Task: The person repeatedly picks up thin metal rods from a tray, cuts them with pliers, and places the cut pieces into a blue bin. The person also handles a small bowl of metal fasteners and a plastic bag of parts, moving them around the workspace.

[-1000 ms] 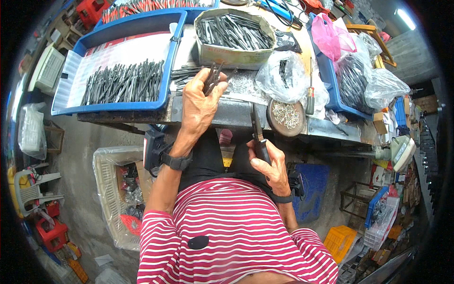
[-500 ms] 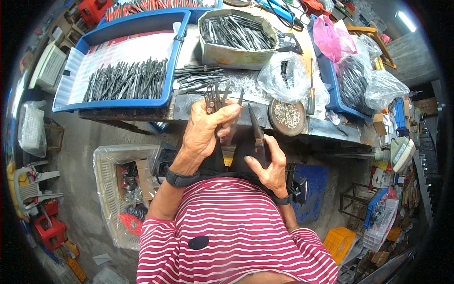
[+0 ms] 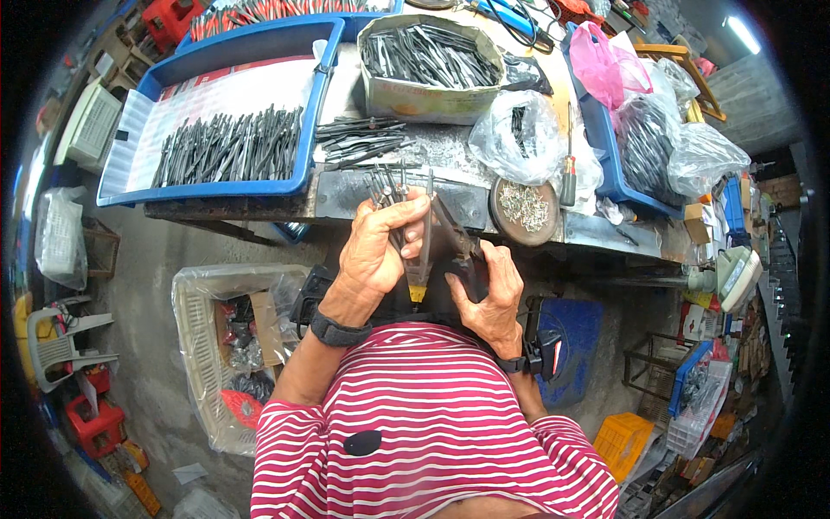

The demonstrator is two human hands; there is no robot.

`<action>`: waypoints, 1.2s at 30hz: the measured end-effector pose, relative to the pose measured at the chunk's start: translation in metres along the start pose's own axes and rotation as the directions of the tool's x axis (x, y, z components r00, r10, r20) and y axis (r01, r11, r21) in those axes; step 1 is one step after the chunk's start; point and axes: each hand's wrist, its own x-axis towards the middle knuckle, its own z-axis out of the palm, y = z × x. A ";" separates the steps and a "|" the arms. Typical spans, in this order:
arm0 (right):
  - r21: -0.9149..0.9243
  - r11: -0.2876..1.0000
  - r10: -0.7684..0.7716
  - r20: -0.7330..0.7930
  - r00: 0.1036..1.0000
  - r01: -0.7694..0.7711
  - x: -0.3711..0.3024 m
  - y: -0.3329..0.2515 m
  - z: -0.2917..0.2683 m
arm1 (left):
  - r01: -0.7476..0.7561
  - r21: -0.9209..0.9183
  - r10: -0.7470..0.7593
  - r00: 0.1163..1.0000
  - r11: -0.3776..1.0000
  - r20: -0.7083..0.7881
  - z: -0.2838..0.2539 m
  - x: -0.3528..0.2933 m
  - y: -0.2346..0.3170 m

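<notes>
A small workshop – metal-edged bench [image 3: 335,194], screwdriver [image 3: 568,185], blue tray [image 3: 207,197] of black strips [image 3: 229,154], dish [image 3: 529,239] of apparently rivets [image 3: 521,206]

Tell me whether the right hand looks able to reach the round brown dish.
Probably yes: the round brown dish sits at the edge of the bench near the right hand, with nothing visibly between, though that hand holds a dark tool.

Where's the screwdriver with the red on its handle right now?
In the head view, the screwdriver is right of centre on the workbench, between the round dish and the right-hand blue bin.
</notes>
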 end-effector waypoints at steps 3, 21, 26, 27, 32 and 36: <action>0.006 1.000 -0.005 -0.002 1.000 0.005 0.000 0.002 0.000 | 0.012 -0.010 -0.012 1.000 1.000 0.008 0.000 0.000 -0.001; 0.545 0.571 0.334 0.528 0.780 -0.614 -0.001 -0.007 -0.027 | -0.641 0.764 0.717 0.567 0.077 0.404 0.018 -0.001 -0.025; 0.648 0.198 0.282 0.681 0.676 -0.735 -0.006 0.004 -0.032 | -0.734 0.566 0.487 0.363 -0.376 0.795 0.008 0.007 -0.010; 0.646 0.085 0.258 0.721 0.643 -0.759 -0.007 0.006 -0.032 | -0.739 0.494 0.444 0.291 -0.459 0.848 0.007 0.010 -0.008; 0.636 -0.127 0.166 0.770 0.616 -0.761 -0.011 0.009 -0.032 | -0.703 0.417 0.293 0.299 -0.575 0.908 -0.002 0.009 -0.006; 0.643 -0.085 0.173 0.762 0.624 -0.761 -0.010 0.006 -0.029 | -0.709 0.611 0.487 0.418 -0.353 0.767 0.002 0.008 -0.011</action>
